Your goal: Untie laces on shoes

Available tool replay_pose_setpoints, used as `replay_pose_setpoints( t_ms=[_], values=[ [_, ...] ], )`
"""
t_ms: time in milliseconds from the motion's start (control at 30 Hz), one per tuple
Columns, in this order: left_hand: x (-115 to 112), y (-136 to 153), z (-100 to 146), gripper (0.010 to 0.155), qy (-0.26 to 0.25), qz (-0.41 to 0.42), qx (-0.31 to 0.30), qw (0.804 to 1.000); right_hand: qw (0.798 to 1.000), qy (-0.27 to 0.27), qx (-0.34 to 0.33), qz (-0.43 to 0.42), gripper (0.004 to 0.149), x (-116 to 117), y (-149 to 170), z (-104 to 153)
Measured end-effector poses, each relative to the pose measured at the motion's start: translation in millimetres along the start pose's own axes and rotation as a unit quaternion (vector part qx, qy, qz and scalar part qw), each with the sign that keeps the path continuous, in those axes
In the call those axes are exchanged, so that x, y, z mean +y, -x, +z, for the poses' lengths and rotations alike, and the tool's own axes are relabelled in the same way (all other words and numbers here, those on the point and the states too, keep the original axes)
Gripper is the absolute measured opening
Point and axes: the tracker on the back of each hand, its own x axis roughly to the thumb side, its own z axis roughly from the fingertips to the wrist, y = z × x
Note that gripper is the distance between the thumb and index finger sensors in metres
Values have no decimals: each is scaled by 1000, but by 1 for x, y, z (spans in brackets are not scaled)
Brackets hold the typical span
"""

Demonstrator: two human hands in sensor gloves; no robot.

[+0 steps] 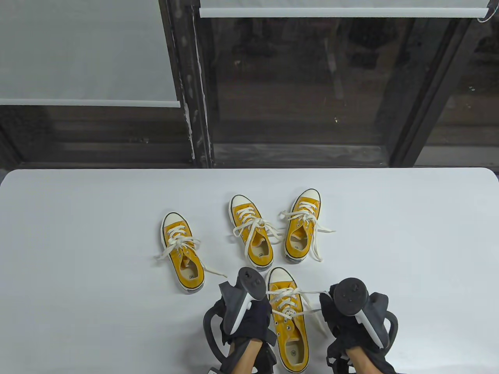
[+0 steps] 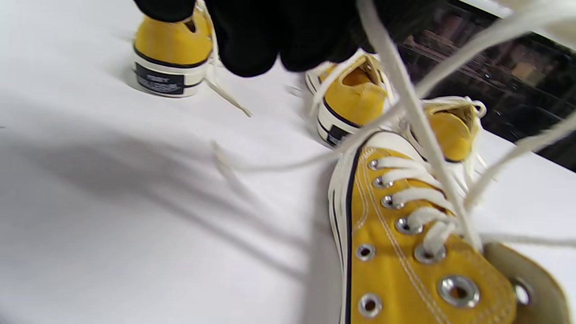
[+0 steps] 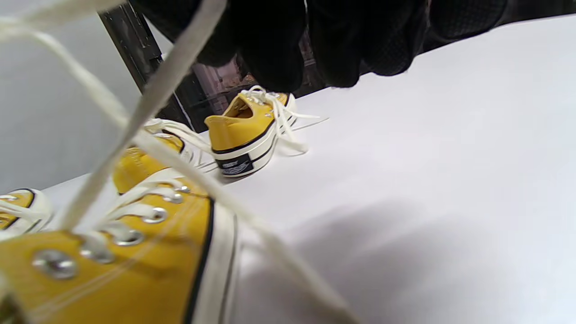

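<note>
Laces (image 1: 290, 300) on the nearest yellow shoe (image 1: 289, 323) are the ones being worked; that shoe lies on the white table (image 1: 78, 233) between the two gloved hands, toe pointing away from the person. Beyond its toe stand three more yellow shoes (image 1: 249, 233), all with their laces trailing loose over the table.

The right hand (image 1: 343, 315), just right of the near shoe, has a lace strand running taut from the eyelets to its curled fingers (image 3: 342, 40), so it appears to pinch that strand. The left hand (image 1: 247, 311) sits against the shoe's left side; lace strands rise toward its fingers (image 2: 279, 31) in the left wrist view, but whether they grip a strand or only steady the shoe cannot be told.

Judging from this, the bow is being drawn out. To do it well, the pull should run sideways away from the shoe, while the other hand holds the shoe down so it does not slide or lift.
</note>
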Motion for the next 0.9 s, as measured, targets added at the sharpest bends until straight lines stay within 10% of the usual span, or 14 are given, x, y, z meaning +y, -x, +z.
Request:
replay_pose_setpoints(
  t_ms=[200,633,900],
  values=[
    [25,35,-3,46,35,90,20,995,985,-85,30,-148,41,-8,26,-12],
    [95,117,1,42,32,255,60,965,833,-221,37,-507,38,-48,86,-27],
    [90,161,-9,56,39,283,140,948,885,-128,177,-412,56,-50,127,-22]
  ],
)
